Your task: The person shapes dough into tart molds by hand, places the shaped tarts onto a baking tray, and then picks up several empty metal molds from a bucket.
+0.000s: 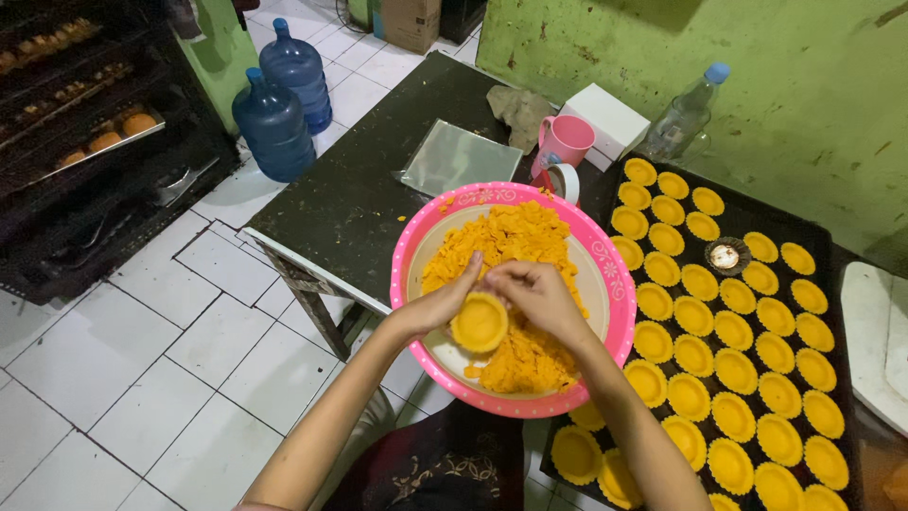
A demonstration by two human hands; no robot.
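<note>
My left hand (437,305) cups a small round tart mould lined with yellow dough (479,323) over a pink bowl (416,235). My right hand (536,293) presses its fingers on the mould's upper rim from the other side. The bowl rests on my lap and holds a heap of yellow dough pieces (515,244). To the right lies a black baking tray (821,238) with several rows of finished yellow tart shells (695,356); one mould (724,255) among them looks dark and holds something pale.
A dark table (374,180) carries a clear plastic sheet (459,156), pink cup (567,140), tape roll (566,182), white box (615,115) and plastic bottle (686,118). Two blue water jugs (274,123) stand on the white tiled floor. An oven rack (85,132) is at left.
</note>
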